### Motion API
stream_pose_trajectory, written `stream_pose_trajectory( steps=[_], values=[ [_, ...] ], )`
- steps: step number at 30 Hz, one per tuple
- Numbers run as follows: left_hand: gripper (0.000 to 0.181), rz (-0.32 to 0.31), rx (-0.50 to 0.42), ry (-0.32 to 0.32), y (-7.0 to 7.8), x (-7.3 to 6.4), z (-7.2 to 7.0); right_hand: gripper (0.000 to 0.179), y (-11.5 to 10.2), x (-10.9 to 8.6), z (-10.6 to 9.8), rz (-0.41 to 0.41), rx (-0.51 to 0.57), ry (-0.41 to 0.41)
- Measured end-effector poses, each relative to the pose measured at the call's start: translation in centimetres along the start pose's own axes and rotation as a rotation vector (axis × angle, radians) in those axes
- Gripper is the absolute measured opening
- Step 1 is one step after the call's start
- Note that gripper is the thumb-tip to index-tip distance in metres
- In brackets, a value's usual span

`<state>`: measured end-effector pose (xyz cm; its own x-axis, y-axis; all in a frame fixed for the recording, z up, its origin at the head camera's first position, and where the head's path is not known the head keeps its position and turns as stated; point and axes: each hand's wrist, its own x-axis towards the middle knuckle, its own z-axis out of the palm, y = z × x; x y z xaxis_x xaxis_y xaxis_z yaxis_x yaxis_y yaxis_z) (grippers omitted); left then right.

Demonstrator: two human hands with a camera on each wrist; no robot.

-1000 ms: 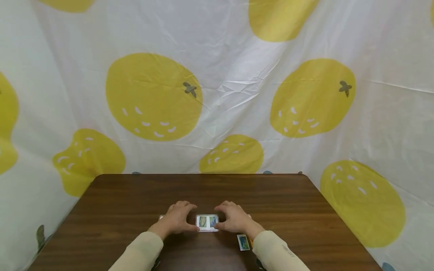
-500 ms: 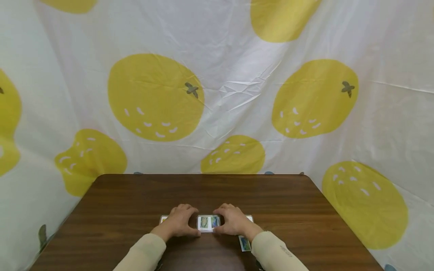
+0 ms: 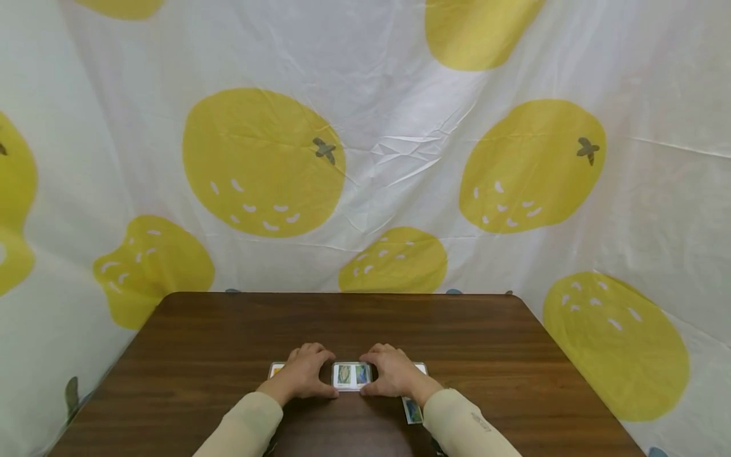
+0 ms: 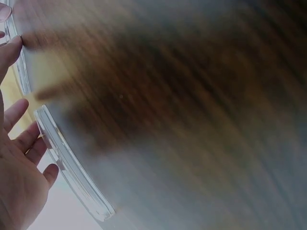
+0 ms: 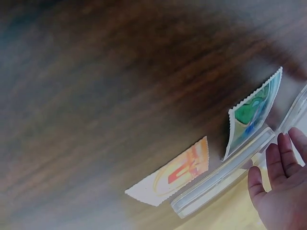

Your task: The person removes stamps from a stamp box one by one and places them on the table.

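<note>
Middle case (image 3: 351,376), clear plastic with white backing, one; lying flat on the table near its centre line, face up; long axis left to right, parallel with the table's far edge, short sides facing left and right; which end counts as its top, cannot tell; contents, a greenish stamp (image 3: 344,374) at left and a blue stamp (image 3: 362,373) at right, each with its long side running near to far; left hand (image 3: 302,376), thumb at the near left corner and forefinger at the far left corner, parted by about the case's depth, in what looks like a light pinch; right hand (image 3: 395,374), matching grip at the right end; step in hand, by judgement, setting the case straight in a row of three; next move would seem to call for small, even pressure, then freeing both hands without skewing it; left case (image 3: 276,368), partly hidden behind the left hand; right case (image 3: 421,367), mostly hidden behind the right; loose blue-green stamp (image 3: 412,411), near side of the right case, partly under the forearm; loose orange stamp (image 5: 177,172), just beside that case in the right wrist view; table (image 3: 228,317), brown wood grain; fruit-print cloth (image 3: 394,190), hanging beyond the far edge.
</note>
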<state>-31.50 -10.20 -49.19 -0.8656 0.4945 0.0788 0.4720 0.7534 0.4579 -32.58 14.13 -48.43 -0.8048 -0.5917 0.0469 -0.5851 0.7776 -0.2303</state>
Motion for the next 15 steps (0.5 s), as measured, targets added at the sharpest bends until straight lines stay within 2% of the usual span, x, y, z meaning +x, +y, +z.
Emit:
stream_pose_trajectory(
  steps=[15],
  values=[
    [0.061, -0.003, 0.024, 0.009, -0.45, 0.2, 0.5, 0.064, -0.33, 0.25, -0.4, 0.006, -0.04, -0.043]
  ],
)
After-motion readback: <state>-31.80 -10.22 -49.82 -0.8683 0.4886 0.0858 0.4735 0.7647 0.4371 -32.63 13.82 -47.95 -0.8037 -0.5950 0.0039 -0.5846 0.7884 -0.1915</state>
